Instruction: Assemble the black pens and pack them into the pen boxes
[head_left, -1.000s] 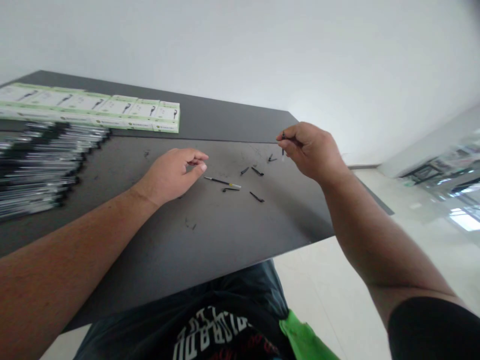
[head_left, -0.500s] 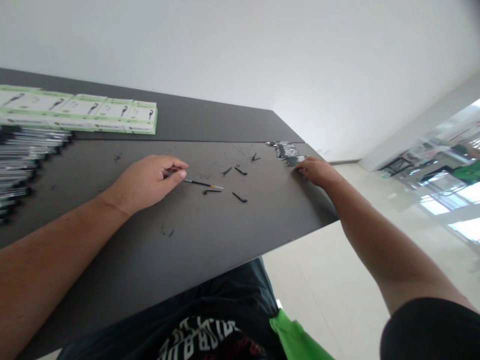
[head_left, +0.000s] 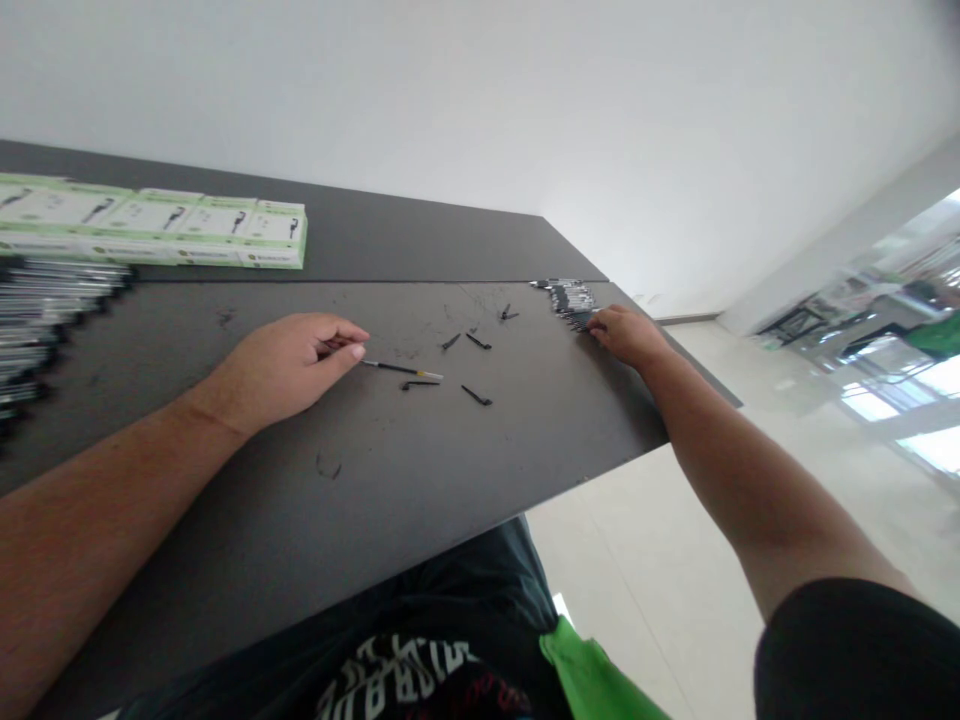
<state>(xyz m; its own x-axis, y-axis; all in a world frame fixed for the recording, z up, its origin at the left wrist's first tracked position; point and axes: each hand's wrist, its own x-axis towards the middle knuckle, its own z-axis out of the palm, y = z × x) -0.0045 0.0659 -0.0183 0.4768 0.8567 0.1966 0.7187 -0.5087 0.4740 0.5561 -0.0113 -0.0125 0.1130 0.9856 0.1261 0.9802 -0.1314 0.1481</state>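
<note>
My left hand (head_left: 289,365) rests low over the table, thumb and curled fingers close together; anything between them is hidden. Just beside its thumb lies a pen refill (head_left: 401,370), black with a yellow band towards its right end. Small black pieces like pen clips lie scattered to its right, one clip (head_left: 420,384) just below the refill and another clip (head_left: 476,396) farther right. At the right side, my right hand (head_left: 626,335) has its fingertips closed at the near end of a row of pens (head_left: 571,300), on a pen partly covered by the fingers.
Several white and green boxes (head_left: 274,235) stand in a row at the back left. In front of them lies a large pile of pens (head_left: 64,300). The grey table (head_left: 450,470) ends at the right, by the pale floor (head_left: 622,560). A wall (head_left: 420,100) rises behind.
My left hand has shifted slightly left, while the refill and clips stay put. My right hand has drawn in a little against the pens. The view has shifted slightly.
</note>
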